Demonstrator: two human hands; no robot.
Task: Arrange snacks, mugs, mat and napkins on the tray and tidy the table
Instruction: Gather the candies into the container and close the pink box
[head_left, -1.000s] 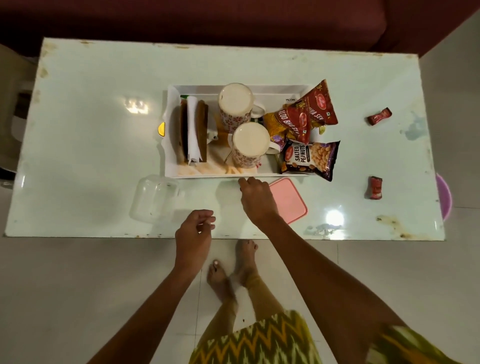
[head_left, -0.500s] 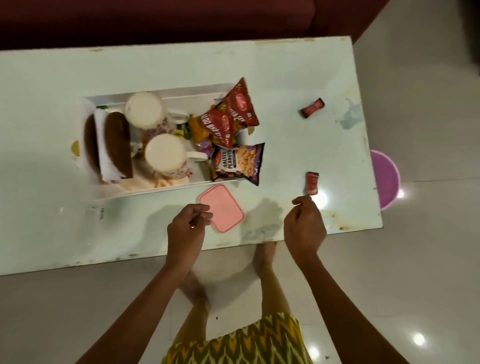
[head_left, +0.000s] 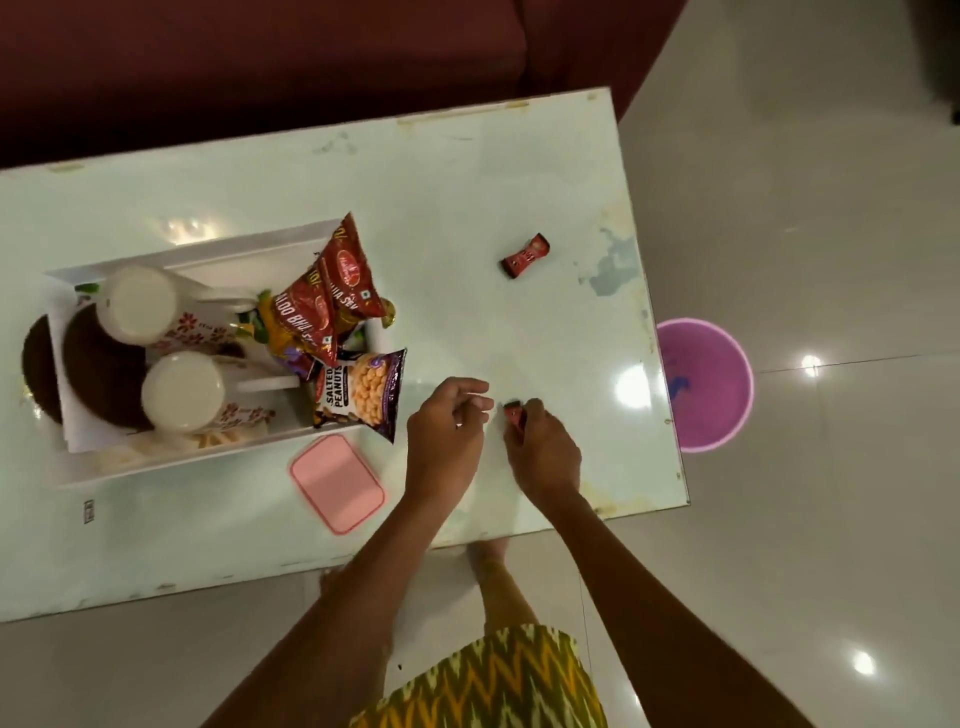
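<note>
On pale table (head_left: 467, 171): one white tray (head_left: 218, 460), one pink lid (head_left: 337, 483) near its front edge, two small red wrappers. Tray holds two upside-down floral mugs (head_left: 137, 312) (head_left: 182, 391), three snack packets counted: two red ones (head_left: 332, 296) stacked, one salted-peanuts packet (head_left: 358, 392) overhanging tray edge. Dark round mat (head_left: 96, 364) under mugs. Right hand (head_left: 543, 452) pinches near wrapper (head_left: 513, 414) in fingertips. Left hand (head_left: 447, 436) just beside, fingers loosely curled, empty. Far wrapper (head_left: 525, 255) lies alone, well apart. One purple bin (head_left: 722, 384) on floor beside table.
</note>
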